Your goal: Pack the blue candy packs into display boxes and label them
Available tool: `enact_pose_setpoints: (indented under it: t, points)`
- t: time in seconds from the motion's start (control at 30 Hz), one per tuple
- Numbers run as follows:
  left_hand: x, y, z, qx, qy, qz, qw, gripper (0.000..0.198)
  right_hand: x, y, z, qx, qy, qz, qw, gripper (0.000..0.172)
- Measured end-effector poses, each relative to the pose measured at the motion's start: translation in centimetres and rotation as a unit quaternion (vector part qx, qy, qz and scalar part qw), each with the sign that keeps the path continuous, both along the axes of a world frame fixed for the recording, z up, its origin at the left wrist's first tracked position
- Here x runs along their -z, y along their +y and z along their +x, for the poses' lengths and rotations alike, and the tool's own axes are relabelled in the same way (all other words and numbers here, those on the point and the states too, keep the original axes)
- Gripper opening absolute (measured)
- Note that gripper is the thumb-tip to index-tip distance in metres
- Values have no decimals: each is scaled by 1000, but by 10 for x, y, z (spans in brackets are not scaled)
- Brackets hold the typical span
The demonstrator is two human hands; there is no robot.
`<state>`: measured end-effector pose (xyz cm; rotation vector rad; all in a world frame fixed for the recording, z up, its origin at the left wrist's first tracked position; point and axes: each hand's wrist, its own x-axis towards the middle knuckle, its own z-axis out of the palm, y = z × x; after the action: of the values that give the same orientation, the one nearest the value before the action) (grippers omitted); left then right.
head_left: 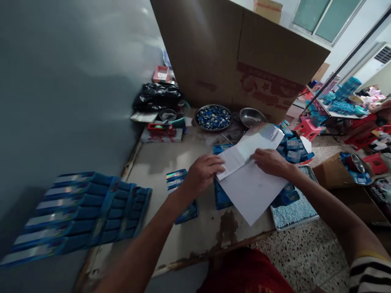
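White paper [252, 189] is lying half-folded under both hands: the left hand [203, 173] is gripping its flap's edge, the right hand [270, 162] pinching the fold. Blue packs [220, 198] beneath are peeking out; wrapping looks half done.

The left forearm [159, 228] reaches up from the bottom edge, and the right forearm [320, 199] comes in from the lower right. They converge near the centre. The left hand [203, 173] is palm down, knuckles up, fingertips curled under. The right hand [270, 162] faces it, palm down, with its fingers lightly bent and pointing left. The hands are near but apart. A striped sleeve [369, 272] covers the right upper arm.
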<state>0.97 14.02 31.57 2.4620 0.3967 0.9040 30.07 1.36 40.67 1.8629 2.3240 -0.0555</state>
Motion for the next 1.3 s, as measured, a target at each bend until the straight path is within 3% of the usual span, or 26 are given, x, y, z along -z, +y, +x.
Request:
enact_pose_setpoints:
  t: [0.1, 0.17, 0.23, 0.3, 0.4, 0.5, 0.57, 0.67, 0.77, 0.87, 0.97, 1.17, 1.3]
  points:
    - [-21, 7, -4, 50, 76, -82, 992, 46, 24, -2, -5, -23, -39, -47, 998, 22]
    - [-42, 15, 11, 28, 108, -136, 984, 52, 32, -4, -7, -13, -28, -21, 999, 23]
    - [-60, 21, 38, -13, 138, -152, 979, 41, 39, -5, -6, -1, -7, 2, 1000, 23]
    - [-69, 23, 65, -12, 190, -120, 974, 26, 44, -8, -3, 18, 14, 28, 999, 23]
    - [-66, 18, 86, 36, 241, -51, 968, 23, 48, -14, 2, 74, 37, 123, 989, 23]
    - [-52, 11, 82, 48, 228, -90, 968, 19, 42, -14, 9, 66, 63, 217, 972, 30]
    - [-43, 10, 81, -23, 206, -134, 969, 20, 38, -7, 11, -4, 78, 184, 980, 37]
    - [-33, 16, 95, -195, 178, -110, 958, 48, 41, 4, 9, -71, 83, 88, 990, 40]
    - [-30, 22, 114, -231, 209, -93, 946, 64, 54, 6, 3, -43, 78, 85, 992, 43]
    - [-35, 21, 119, -232, 164, -89, 955, 42, 62, 3, 0, -18, 76, 94, 992, 39]
    - [-45, 16, 116, -232, 104, -101, 962, 19, 55, 1, 1, -23, 97, 93, 991, 33]
    - [-62, 22, 112, -196, 113, -186, 956, 42, 14, 14, 3, -18, 128, 164, 978, 32]
    - [-67, 21, 116, -179, 101, -214, 955, 48, 6, 40, -6, -16, 86, 185, 979, 39]
